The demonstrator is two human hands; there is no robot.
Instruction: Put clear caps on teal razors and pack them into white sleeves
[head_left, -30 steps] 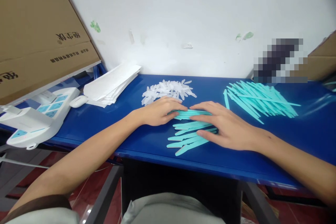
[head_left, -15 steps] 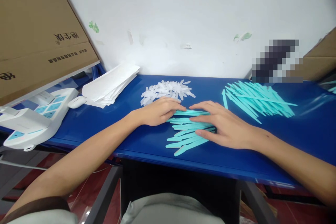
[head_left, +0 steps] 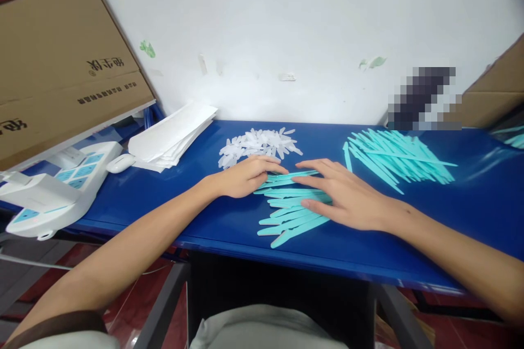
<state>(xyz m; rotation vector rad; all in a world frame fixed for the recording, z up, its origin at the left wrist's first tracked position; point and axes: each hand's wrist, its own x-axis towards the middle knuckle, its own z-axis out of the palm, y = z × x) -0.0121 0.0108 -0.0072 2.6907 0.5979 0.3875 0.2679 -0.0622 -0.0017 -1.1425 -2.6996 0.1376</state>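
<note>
Slim teal sticks shaped like eyebrow razors (head_left: 295,218) lie roughly side by side in a loose row near the table's front. My left hand (head_left: 249,174) is at the far left end of this row, thumb and fingers closed around the ends of the top razors. My right hand (head_left: 344,196) rests over the right ends, fingers spread and touching several of them. Behind my left hand is a heap of small translucent white pieces (head_left: 257,143), perhaps blade covers. A larger pile of the teal razors (head_left: 401,155) lies to the right.
White paper sleeves (head_left: 172,136) are stacked on the blue table (head_left: 196,210) at the left. Beside them are a small white case (head_left: 120,163) and a white power strip (head_left: 94,174) with an adapter. A cardboard box (head_left: 61,54) leans at the left; a white wall stands behind.
The upper razors in the row have shifted slightly to the left and spread apart from those below. Both hands stay in nearly the same place; the view has moved a little.
</note>
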